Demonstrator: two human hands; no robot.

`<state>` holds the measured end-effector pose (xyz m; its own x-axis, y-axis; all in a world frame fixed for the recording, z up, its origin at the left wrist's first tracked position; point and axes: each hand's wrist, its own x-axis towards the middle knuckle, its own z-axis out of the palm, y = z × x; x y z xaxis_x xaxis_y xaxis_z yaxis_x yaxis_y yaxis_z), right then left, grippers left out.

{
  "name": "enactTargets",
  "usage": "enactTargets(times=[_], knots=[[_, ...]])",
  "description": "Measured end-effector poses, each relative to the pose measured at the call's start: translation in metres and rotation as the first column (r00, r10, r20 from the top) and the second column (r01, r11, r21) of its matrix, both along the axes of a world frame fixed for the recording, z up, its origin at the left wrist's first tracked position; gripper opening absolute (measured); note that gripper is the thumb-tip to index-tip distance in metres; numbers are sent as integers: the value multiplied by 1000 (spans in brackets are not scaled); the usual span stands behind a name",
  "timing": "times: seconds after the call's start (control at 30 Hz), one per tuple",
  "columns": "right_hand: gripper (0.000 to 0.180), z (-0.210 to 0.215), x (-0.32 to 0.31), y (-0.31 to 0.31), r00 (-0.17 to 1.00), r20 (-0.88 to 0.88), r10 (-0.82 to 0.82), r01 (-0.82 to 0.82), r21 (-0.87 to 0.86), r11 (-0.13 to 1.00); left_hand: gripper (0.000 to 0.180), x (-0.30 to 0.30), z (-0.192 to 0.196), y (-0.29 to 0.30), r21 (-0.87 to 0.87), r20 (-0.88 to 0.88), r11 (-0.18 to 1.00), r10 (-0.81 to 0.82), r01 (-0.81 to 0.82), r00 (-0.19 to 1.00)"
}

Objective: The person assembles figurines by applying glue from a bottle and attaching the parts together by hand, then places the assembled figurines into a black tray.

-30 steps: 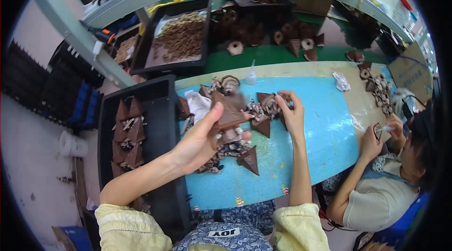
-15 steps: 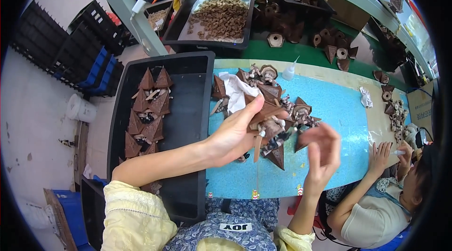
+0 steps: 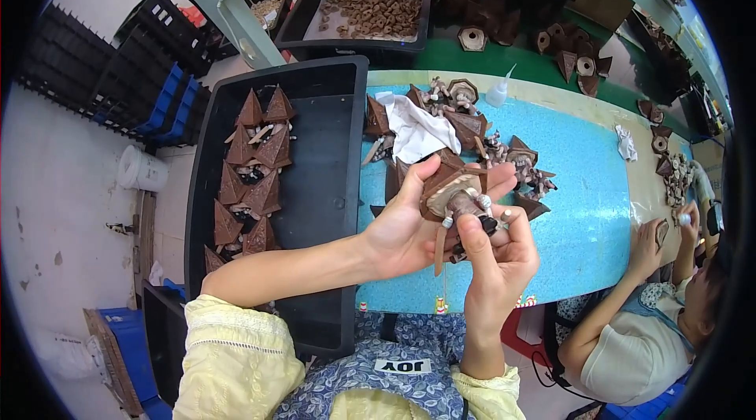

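My left hand [image 3: 394, 235] holds a small figurine [image 3: 457, 201] with a brown faceted, pointed top and a pale rim beneath it. Little round-ended limbs and dark parts show at its lower end, and a flat brown stick hangs down beside it. Pinched fingers of my right hand [image 3: 500, 266] grip that lower end. Just beyond my hands lies a crumpled white cloth [image 3: 421, 130]. Around the cloth, several similar brown figurines [image 3: 466, 127] lie on the blue mat [image 3: 579, 176]; some are partly hidden behind my left hand.
A black tray [image 3: 319, 152] at left holds rows of brown pointed figurines [image 3: 264, 192]. Behind stands another tray [image 3: 346, 46] of small brown pieces. A clear squeeze bottle [image 3: 499, 91] sits on the mat's far side. At right a co-worker [image 3: 630, 341] handles a piece.
My right hand has moved left and closed on the lower end of the figurine, which my left hand still holds. The whole view has shifted slightly.
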<state>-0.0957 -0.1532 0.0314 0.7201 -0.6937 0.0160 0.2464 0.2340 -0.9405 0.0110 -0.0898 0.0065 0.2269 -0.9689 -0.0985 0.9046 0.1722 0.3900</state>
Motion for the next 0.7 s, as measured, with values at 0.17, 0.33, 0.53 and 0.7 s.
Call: enactTargets(times=[0.17,0.33,0.53,0.7], knots=[[21,-2,-6,2,999,29,-18,20,-57,998,53,-7,-6,0,-97,-55,995,26,-31,998],[23,-3,-8,3,997,57,-54,53,21,998,52,5,-6,9,42,184,999,22,-31,983],[22,-10,-15,3,974,-68,-217,133,-605,785,46,21,20,20,-76,942,962,156,-262,298],[40,-4,-18,5,963,-97,-250,111,-705,701,34,13,26,24,-52,998,969,62,-242,33]])
